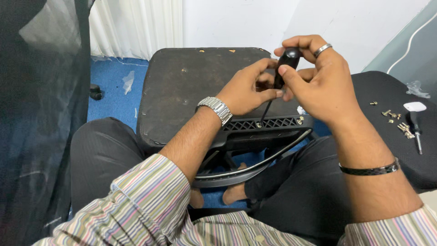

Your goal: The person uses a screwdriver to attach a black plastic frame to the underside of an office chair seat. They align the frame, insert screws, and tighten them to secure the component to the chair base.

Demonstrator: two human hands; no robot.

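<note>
My right hand (318, 79) grips the black handle of a screwdriver (286, 64), held upright. Its thin shaft runs down to a brass screw (258, 124) in a black plastic chair bracket (266, 127). My left hand (248, 89) pinches the shaft just below the handle. A second brass screw (300, 120) sits at the bracket's right end. The bracket lies against the underside of a black chair seat base (191, 86), resting across my lap. A curved silver-edged arm piece (255, 166) hangs under the bracket.
A black cushion (391, 132) at right carries several loose brass screws (403, 127) and a second screwdriver (415, 123) with a white-topped handle. Blue carpet (114, 91) lies below, a dark mesh panel (41, 114) stands at left, white walls behind.
</note>
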